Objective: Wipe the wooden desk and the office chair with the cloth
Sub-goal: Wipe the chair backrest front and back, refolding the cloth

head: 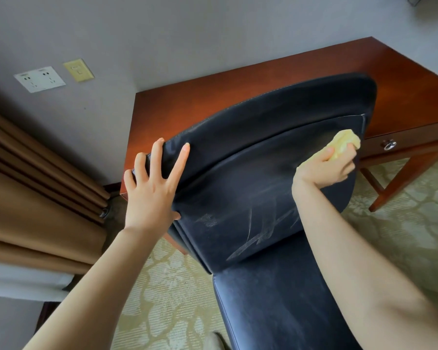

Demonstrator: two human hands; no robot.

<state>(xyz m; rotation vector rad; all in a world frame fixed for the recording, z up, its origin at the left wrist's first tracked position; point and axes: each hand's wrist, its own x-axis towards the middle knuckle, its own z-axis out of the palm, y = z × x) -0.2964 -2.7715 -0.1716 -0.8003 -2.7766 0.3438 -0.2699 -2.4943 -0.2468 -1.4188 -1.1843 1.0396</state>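
A dark blue leather office chair (258, 173) fills the middle of the view, its backrest facing me and its seat below. My left hand (153, 188) holds the left edge of the backrest, fingers wrapped over the rim and thumb on the front. My right hand (326, 168) grips a bunched yellow cloth (344, 142) and presses it against the upper right of the backrest. Pale wipe streaks show on the lower backrest. The reddish wooden desk (301, 74) stands behind the chair against the wall.
A desk drawer with a metal knob (388, 144) sits to the right of the cloth. Brown curtains (36, 198) hang at the left. Wall sockets (39, 79) are above them. Patterned carpet (402, 223) covers the floor around the desk legs.
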